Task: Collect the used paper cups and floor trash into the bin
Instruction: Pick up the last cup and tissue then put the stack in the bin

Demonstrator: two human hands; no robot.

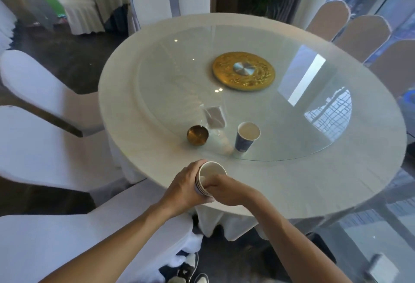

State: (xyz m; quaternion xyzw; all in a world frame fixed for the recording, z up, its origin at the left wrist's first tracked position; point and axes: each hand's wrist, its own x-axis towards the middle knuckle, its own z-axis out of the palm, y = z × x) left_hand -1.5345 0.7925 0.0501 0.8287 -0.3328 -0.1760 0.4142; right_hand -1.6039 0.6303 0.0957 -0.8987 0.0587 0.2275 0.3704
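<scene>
A stack of nested paper cups [211,171], white inside with blue sides, is held over the near edge of the round table [125,147]. My left hand [182,187] wraps the stack from the left. My right hand [221,189] grips it from the right, fingers over the rim. One more blue paper cup [247,136] stands upright on the glass turntable [303,125], a little beyond the stack. A clear plastic wrapper [214,116] lies behind it.
A small brass bowl [197,135] sits left of the lone cup. A gold disc [243,71] marks the turntable's centre. White-covered chairs [42,138] ring the table on the left and right. Dark floor and a pair of shoes [190,269] show below.
</scene>
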